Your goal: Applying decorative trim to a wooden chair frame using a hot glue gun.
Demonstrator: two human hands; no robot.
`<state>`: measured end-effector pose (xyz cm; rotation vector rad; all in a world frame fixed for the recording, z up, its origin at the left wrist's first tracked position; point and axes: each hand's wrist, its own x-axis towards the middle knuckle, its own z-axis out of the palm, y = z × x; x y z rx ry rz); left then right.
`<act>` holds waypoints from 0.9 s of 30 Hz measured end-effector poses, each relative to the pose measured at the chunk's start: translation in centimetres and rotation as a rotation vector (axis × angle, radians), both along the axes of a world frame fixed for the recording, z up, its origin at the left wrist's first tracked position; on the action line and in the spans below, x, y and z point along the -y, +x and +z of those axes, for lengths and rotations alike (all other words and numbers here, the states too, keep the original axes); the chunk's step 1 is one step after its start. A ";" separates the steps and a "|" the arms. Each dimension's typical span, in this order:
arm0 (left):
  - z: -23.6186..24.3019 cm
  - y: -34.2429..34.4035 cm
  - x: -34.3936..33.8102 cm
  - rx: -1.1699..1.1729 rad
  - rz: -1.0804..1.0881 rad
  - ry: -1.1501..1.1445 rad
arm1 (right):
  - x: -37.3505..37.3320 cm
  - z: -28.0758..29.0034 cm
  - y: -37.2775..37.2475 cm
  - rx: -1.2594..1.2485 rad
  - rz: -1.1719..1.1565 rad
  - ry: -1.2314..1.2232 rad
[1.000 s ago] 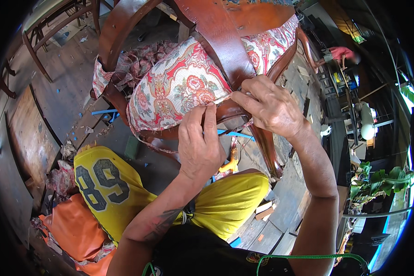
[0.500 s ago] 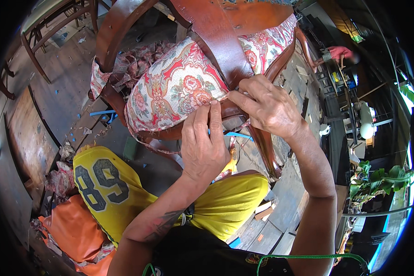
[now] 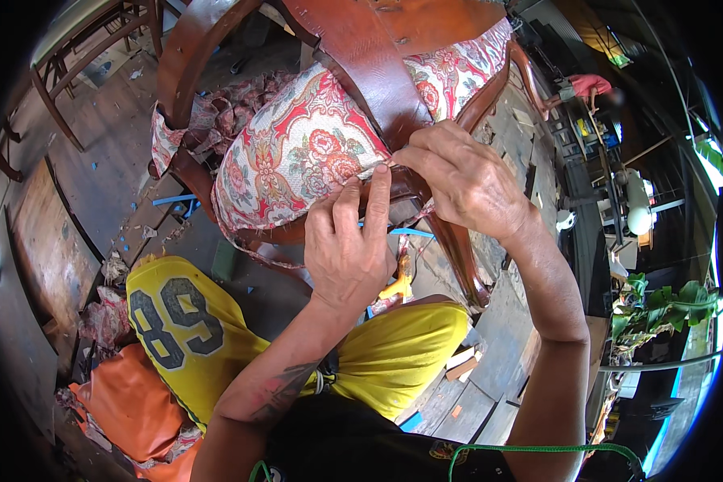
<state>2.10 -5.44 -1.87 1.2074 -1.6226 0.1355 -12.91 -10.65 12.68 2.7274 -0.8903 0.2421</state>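
A wooden chair [image 3: 381, 68] with dark, glossy framing lies tipped in front of me, its seat covered in floral upholstery fabric [image 3: 273, 161] in cream and red. My left hand [image 3: 349, 253] rests at the fabric's lower edge. Its index finger stretches out onto the seam beside the wooden rail, the other fingers are bent, and the thumb is hidden. Just right of it, my right hand [image 3: 470, 181] is closed in a pinch on the fabric edge, where the seat meets the wide wooden upright. A loose fabric strip [image 3: 269, 261] hangs under the rail.
Crumpled fabric scraps [image 3: 245, 108] bunch behind the seat. Orange sheet material [image 3: 132, 402] lies beside my left knee. Another wooden chair [image 3: 56, 92] stands at the far left, and wood pieces [image 3: 462, 365] lie on the floor. A person in red [image 3: 586, 87] is far right, above a leafy plant [image 3: 675, 309].
My left index finger has straightened and moved slightly right along the fabric edge, closer to my right hand. The chair appears shifted a little left and up in view.
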 end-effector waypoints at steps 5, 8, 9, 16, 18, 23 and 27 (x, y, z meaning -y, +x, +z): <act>0.3 0.0 -0.1 -0.020 -0.013 0.044 | -0.1 -0.2 -0.3 0.091 0.011 -0.011; 0.5 0.0 -0.1 -0.030 -0.016 0.033 | -0.3 0.1 -0.4 0.044 0.007 0.020; 0.5 0.0 -0.1 -0.030 -0.014 0.033 | -0.4 0.2 -0.5 0.043 0.010 0.020; 0.1 -0.1 0.3 -0.011 0.011 0.006 | -0.5 0.4 -0.3 -0.036 -0.002 0.019; 0.0 -0.1 0.4 0.005 0.042 -0.025 | -0.4 0.4 -0.3 -0.034 0.000 0.029; 0.0 -0.1 0.1 -0.024 -0.009 0.034 | -0.2 0.5 -0.2 -0.044 -0.004 0.039; 0.0 -0.2 0.1 -0.028 -0.009 0.024 | 0.0 0.6 -0.1 -0.039 0.007 0.037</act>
